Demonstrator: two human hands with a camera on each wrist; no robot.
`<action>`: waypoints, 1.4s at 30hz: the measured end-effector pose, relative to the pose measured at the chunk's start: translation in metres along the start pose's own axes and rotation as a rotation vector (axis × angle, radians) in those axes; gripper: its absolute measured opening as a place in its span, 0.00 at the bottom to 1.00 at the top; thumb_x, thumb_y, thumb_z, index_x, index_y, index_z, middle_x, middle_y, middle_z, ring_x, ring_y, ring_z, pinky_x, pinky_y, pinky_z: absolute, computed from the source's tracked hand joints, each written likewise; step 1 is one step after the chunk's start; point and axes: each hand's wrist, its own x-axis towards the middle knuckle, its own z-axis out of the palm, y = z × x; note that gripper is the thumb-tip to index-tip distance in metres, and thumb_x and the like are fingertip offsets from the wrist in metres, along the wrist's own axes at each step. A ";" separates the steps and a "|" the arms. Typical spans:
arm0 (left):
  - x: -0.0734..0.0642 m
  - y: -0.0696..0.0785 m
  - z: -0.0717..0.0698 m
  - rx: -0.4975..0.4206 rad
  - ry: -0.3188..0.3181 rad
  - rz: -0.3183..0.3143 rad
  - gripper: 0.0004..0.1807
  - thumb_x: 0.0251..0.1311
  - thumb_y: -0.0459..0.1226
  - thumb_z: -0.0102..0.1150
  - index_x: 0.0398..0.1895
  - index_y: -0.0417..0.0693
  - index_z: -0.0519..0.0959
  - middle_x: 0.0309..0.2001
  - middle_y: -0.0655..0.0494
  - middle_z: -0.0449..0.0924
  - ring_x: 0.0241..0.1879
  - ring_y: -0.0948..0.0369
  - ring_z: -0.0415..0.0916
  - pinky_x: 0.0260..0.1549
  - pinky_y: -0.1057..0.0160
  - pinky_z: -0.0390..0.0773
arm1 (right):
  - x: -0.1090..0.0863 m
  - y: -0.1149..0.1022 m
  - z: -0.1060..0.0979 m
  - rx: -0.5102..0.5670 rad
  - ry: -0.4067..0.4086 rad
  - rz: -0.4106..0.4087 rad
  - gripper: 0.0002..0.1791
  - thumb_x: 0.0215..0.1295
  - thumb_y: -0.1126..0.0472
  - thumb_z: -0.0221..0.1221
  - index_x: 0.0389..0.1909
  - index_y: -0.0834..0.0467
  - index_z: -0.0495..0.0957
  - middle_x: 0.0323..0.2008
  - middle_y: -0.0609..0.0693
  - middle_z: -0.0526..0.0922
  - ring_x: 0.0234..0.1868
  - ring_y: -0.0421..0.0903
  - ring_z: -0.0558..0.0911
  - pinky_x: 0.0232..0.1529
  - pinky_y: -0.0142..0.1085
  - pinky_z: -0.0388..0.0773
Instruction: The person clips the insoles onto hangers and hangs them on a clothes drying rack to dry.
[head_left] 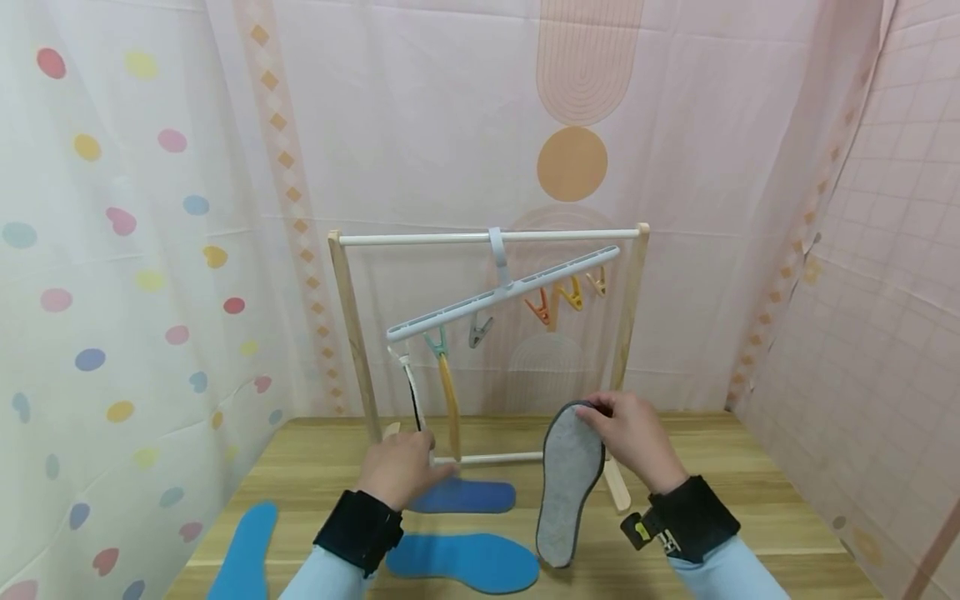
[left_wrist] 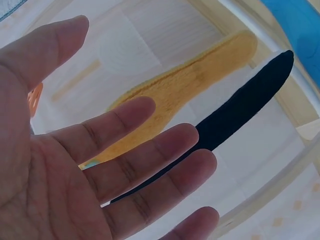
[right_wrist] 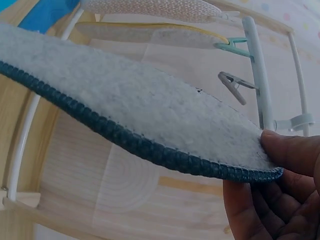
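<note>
My right hand (head_left: 633, 437) pinches a grey felt insole (head_left: 567, 485) with dark stitched edging by its upper end. The insole hangs upright from thumb and fingers; its pale face (right_wrist: 135, 100) fills much of the right wrist view. My left hand (head_left: 397, 468) has its fingers extended and holds nothing. Close by it, a yellow insole (head_left: 450, 404) hangs from a green clip (head_left: 437, 342), beside a black-and-white insole (head_left: 412, 387) at the hanger's left end. In the left wrist view, my fingers partly cover the yellow insole (left_wrist: 200, 70) and the dark insole (left_wrist: 245, 107).
The tilted white clip hanger (head_left: 502, 293) hooks over the rack's top bar (head_left: 420, 239). Grey (head_left: 480, 332), orange (head_left: 538, 308) and yellow (head_left: 572, 293) clips dangle there. Blue insoles lie on the table: one dark (head_left: 472, 497), one bright (head_left: 465, 560), another at left (head_left: 247, 550).
</note>
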 end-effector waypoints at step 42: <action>0.067 0.057 -0.046 -0.003 0.324 0.012 0.23 0.62 0.54 0.64 0.33 0.41 0.83 0.20 0.54 0.75 0.17 0.61 0.70 0.12 0.65 0.66 | 0.027 0.006 0.009 -0.163 0.110 -0.148 0.06 0.67 0.64 0.61 0.35 0.62 0.86 0.27 0.50 0.83 0.25 0.44 0.76 0.30 0.40 0.73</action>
